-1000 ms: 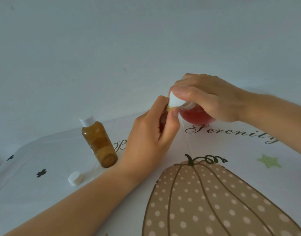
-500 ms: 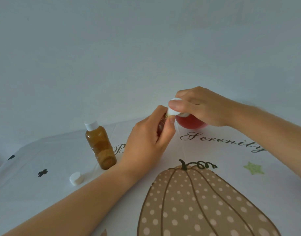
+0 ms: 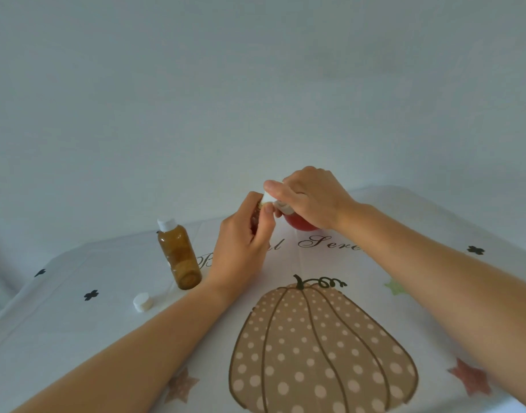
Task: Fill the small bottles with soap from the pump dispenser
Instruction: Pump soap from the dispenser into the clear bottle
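Within the clenched grip of the left hand [image 3: 240, 242], a small amber plastic bottle [image 3: 256, 216] is nearly hidden, its neck pointing up at the white pump head [image 3: 270, 198]. The right hand [image 3: 312, 198], its grip round that head, covers most of the round red soap dispenser [image 3: 300, 225] on the tabletop [image 3: 77, 338].

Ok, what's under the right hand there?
Under the right hand a white pump head pokes out, with the red dispenser body below. The pump's neck and the mouth of the small bottle gripped by the left hand are covered.
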